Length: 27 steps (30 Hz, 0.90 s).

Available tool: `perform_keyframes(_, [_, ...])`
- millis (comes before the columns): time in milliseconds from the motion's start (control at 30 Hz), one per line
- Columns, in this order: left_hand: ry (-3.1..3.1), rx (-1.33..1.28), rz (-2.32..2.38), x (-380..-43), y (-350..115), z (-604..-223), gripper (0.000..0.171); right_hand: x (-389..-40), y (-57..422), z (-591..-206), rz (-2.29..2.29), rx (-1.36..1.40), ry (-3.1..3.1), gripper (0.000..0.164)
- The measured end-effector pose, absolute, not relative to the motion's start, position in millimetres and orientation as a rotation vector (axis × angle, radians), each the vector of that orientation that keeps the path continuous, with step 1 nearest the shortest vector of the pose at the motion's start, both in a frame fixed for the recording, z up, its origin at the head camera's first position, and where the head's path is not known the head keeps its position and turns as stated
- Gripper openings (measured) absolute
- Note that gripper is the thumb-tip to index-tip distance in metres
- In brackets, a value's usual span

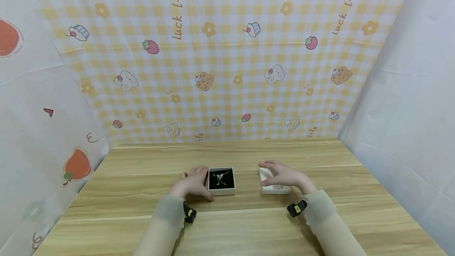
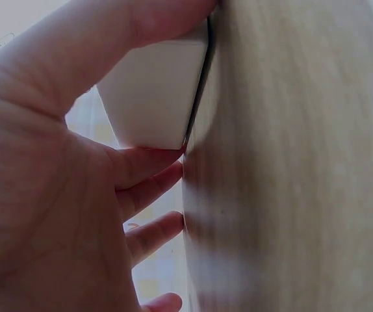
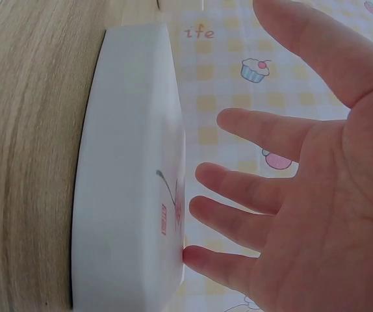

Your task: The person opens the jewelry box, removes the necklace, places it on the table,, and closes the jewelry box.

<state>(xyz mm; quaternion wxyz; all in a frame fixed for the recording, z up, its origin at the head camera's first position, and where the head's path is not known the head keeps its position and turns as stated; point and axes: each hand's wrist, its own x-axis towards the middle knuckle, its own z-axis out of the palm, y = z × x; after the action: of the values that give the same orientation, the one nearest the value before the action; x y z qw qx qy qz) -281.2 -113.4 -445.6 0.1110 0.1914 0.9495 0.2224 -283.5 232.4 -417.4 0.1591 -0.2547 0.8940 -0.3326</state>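
A small white jewellery box (image 1: 222, 192) stands on the table without its lid. On its black padding lies a silver-coloured piece of jewellery (image 1: 220, 177) with thin, branching parts. My left hand (image 1: 193, 183) holds the box from the left, thumb near its front corner and forefinger at the back; the left wrist view shows the box wall (image 2: 157, 97) between them. To the right, a white lid (image 1: 275, 189) with a small red print lies flat. Over it hovers my right hand (image 1: 284, 175), fingers spread and little fingertip right at the lid's top in the right wrist view.
The wood-grain table (image 1: 245, 232) runs back to a yellow checked cloth (image 1: 227, 102) with cartoon prints. White cloths hang along the left (image 1: 32, 90) and right (image 1: 401, 102) sides. A black strap with a small device (image 1: 297, 208) sits at each wrist.
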Motion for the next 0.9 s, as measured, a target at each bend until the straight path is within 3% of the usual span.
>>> perform_keyframes(900, [2.742,0.6,0.719,-281.0,-117.1,-442.3,0.102,-283.2,233.2,-419.5,-0.974,-0.732,2.568,0.074])
